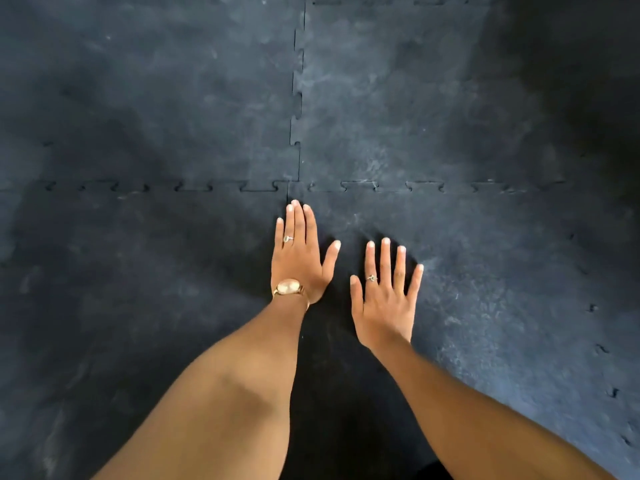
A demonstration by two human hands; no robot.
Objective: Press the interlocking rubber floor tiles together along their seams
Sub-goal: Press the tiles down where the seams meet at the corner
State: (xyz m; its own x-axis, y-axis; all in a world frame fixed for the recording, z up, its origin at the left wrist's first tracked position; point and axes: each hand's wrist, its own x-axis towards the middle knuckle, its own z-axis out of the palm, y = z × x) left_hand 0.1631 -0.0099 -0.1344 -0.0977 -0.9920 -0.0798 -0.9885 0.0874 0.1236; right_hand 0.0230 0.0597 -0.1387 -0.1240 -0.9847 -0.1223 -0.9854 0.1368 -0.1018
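Note:
Dark scuffed rubber floor tiles (398, 98) fill the view, joined by puzzle-tooth seams. A vertical seam (297, 98) runs down to a horizontal seam (194, 188), and they cross just above my fingertips. My left hand (301, 252) lies flat, palm down, fingers together, over the near stretch of the vertical seam, with a ring and a gold wristwatch. My right hand (386, 296) lies flat with fingers spread on the near right tile (485, 271), lower and to the right. Neither hand holds anything.
Another toothed seam (601, 348) runs down the far right side of the near right tile. A further horizontal seam (377, 2) shows at the top edge. The upper right corner is in deep shadow.

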